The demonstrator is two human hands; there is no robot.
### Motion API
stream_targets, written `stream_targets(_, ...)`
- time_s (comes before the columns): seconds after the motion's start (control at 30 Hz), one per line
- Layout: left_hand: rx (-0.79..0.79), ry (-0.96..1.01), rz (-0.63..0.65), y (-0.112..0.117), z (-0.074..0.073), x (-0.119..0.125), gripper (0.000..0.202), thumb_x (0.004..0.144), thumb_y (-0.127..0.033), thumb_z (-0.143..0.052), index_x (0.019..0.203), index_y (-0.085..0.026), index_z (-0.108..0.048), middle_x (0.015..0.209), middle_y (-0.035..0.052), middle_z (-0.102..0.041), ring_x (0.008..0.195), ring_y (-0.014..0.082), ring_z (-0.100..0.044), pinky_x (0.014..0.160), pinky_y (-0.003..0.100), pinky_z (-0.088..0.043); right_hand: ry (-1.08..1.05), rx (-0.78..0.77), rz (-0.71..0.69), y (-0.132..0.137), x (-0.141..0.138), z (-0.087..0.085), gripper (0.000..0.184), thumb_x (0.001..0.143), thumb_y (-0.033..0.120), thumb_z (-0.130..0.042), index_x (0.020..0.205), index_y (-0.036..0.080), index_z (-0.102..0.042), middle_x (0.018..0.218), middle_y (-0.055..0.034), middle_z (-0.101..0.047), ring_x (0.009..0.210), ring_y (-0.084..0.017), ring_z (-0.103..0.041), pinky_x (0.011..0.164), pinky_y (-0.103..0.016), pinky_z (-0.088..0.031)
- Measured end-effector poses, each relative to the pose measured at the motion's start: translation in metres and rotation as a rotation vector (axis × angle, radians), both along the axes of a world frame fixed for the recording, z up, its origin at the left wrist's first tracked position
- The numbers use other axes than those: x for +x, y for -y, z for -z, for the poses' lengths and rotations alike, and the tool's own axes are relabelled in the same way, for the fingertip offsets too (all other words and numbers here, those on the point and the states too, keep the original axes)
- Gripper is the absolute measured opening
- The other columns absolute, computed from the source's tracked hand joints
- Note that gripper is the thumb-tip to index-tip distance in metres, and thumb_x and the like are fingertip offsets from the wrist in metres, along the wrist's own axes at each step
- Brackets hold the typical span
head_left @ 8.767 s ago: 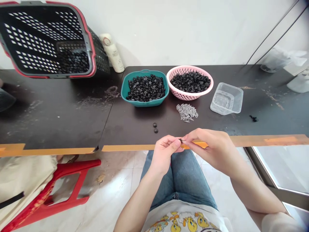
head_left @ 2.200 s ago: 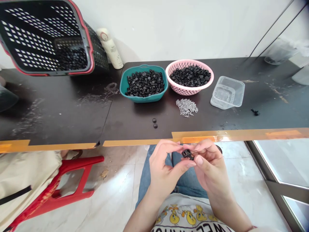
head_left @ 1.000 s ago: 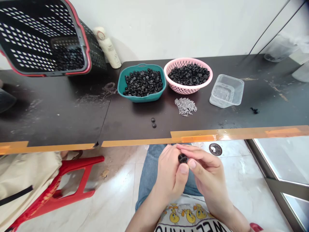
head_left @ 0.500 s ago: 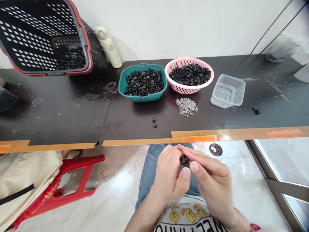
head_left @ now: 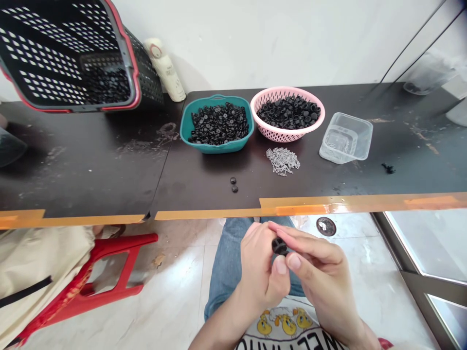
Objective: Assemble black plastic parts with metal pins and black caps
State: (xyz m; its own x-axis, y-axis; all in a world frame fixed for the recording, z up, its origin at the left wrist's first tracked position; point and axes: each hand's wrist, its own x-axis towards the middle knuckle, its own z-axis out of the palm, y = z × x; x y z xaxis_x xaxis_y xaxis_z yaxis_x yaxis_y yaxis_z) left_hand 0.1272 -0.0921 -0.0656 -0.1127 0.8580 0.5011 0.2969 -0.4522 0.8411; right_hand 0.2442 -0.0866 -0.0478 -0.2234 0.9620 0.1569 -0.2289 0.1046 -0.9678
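Over my lap, below the table's front edge, my left hand and my right hand meet around a small round black plastic part. Both hands are closed, thumbs and fingers pinching the part between them; my fingers cover some of it. On the table ahead lie two small black caps, one behind the other. Behind them stands a teal basin of black discs with holes. Beside it is a pink basket of black round caps. In front of the basket is a pile of small silver metal pins.
A clear plastic tub with some metal pieces sits to the right, with a black scrap near it. A black crate and a white bottle stand at left. Tape lines the table edge. A red stool and a person's clothing show lower left.
The black part has turned slightly between my fingers. Both hands stay together in nearly the same place; the things on the table have not moved.
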Motion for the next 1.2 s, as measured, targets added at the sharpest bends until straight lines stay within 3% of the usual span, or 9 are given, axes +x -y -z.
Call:
stream_targets(0.3, 0.044, -0.071, -0.031, 0.001, -0.002, 0.001, 0.036, 0.104, -0.045, -0.030, 0.087, -0.022, -0.051, 0.074, 0.0014, -0.060, 0.062, 0.0164, -0.054, 0.060, 0.035, -0.040, -0.126, -0.158, -0.006, -0.001, 0.000, -0.005, 0.019, 0.083, 0.027, -0.085, 0.100, 0.037, -0.082, 0.114, 0.0024, -0.079, 0.111, -0.015, -0.073, 0.100, -0.021, -0.058)
stream_targets(0.63, 0.020, -0.143, 0.019, 0.002, -0.003, -0.003, 0.039, 0.105, -0.045, -0.027, 0.085, -0.021, -0.051, 0.069, 0.0019, -0.056, 0.060, 0.0172, -0.052, 0.060, 0.036, -0.039, -0.122, -0.143, -0.005, -0.007, 0.004, 0.003, 0.019, 0.081, 0.031, -0.087, 0.097, 0.038, -0.082, 0.107, -0.0015, -0.080, 0.104, -0.025, -0.077, 0.095, -0.040, -0.065)
stream_targets(0.83, 0.015, -0.135, 0.023, 0.003, -0.001, -0.002, 0.038, 0.105, -0.043, -0.026, 0.088, -0.021, -0.052, 0.074, 0.0035, -0.061, 0.063, 0.0181, -0.055, 0.062, 0.036, -0.040, -0.124, -0.141, 0.032, -0.004, 0.000, 0.004, 0.015, 0.082, 0.031, -0.085, 0.095, 0.038, -0.082, 0.105, 0.0011, -0.081, 0.104, -0.019, -0.076, 0.097, -0.033, -0.062)
stream_targets(1.07, 0.068, -0.173, 0.082, 0.003, 0.000, -0.008, 0.036, 0.105, -0.042, -0.026, 0.100, -0.020, -0.055, 0.091, 0.0075, -0.071, 0.074, 0.0209, -0.065, 0.069, 0.039, -0.042, -0.148, -0.112, 0.038, -0.003, -0.003, 0.006, 0.011, 0.083, 0.037, -0.085, 0.093, 0.039, -0.083, 0.096, 0.0011, -0.081, 0.099, -0.020, -0.076, 0.098, -0.038, -0.061)
stream_targets(1.2, 0.095, -0.157, 0.077, 0.002, 0.005, -0.008, 0.036, 0.105, -0.042, -0.027, 0.096, -0.021, -0.055, 0.085, 0.0058, -0.070, 0.068, 0.0211, -0.062, 0.072, 0.042, -0.041, -0.145, -0.092, 0.066, 0.001, -0.006, 0.010, 0.008, 0.083, 0.035, -0.085, 0.091, 0.037, -0.082, 0.092, 0.0008, -0.081, 0.100, -0.020, -0.074, 0.097, -0.037, -0.061)
